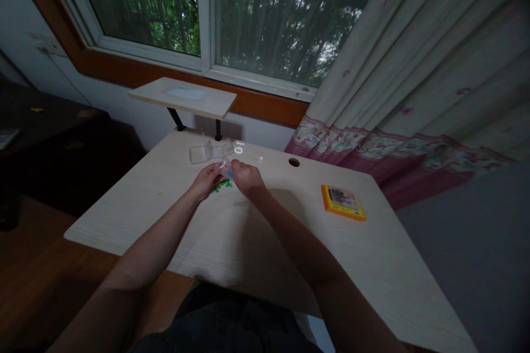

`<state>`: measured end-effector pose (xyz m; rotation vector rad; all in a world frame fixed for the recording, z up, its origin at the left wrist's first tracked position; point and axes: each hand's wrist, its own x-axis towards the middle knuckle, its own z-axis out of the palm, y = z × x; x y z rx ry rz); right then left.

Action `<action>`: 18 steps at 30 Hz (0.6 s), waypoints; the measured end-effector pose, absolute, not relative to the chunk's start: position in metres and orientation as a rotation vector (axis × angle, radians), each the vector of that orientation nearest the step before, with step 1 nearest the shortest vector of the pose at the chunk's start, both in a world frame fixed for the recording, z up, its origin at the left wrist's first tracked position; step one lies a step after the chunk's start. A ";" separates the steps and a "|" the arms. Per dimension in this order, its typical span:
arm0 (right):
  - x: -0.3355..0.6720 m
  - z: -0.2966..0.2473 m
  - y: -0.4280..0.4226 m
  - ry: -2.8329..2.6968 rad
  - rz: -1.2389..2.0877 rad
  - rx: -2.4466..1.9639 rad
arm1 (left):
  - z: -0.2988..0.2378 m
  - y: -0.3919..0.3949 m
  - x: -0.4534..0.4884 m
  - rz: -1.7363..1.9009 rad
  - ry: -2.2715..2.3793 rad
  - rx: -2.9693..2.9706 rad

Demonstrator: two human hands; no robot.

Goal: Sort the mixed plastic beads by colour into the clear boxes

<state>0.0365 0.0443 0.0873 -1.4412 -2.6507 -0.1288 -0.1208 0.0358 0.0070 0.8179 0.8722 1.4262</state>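
Both my hands meet over the far middle of the desk [186, 231]. Between them is a small clear plastic bag [224, 167] with something blue inside. My left hand [208, 179] is closed on the bag's left side. My right hand [248, 177] is closed on its right side, its fingers partly hidden by the back of the hand. Small green pieces [223, 185] lie on the desk just below the bag. Behind my hands stand clear plastic containers [199, 153], their edges faint against the desk.
A yellow-orange flat box [343, 202] lies on the right of the desk. A round cable hole [293, 162] is near the back edge. A small raised shelf [184, 96] stands at the back left. A curtain [372, 99] hangs at the right, beside the window.
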 end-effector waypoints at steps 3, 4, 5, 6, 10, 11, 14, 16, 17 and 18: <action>0.035 0.093 0.046 -2.564 -0.031 -1.501 | 0.010 0.036 -0.122 1.436 0.863 0.769; 0.036 0.094 0.049 -2.517 0.015 -1.512 | 0.010 0.036 -0.123 1.450 0.852 0.753; 0.037 0.094 0.051 -2.465 0.064 -1.508 | 0.011 0.037 -0.124 1.465 0.840 0.740; 0.038 0.093 0.055 -2.407 0.113 -1.492 | 0.011 0.038 -0.126 1.477 0.829 0.732; 0.042 0.080 0.071 -2.157 0.285 -1.404 | 0.010 0.041 -0.127 1.452 0.814 0.694; 0.042 0.075 0.075 -2.097 0.329 -1.379 | 0.010 0.042 -0.126 1.450 0.819 0.680; 0.040 0.057 0.085 -1.941 0.449 -1.299 | 0.007 0.044 -0.123 1.502 0.866 0.663; 0.036 0.045 0.090 -1.867 0.518 -1.272 | 0.005 0.047 -0.123 1.571 0.891 0.660; 0.034 0.039 0.093 -1.839 0.552 -1.267 | 0.003 0.049 -0.123 1.608 0.897 0.659; 0.032 0.034 0.095 -1.814 0.586 -1.260 | 0.001 0.051 -0.125 1.644 0.902 0.661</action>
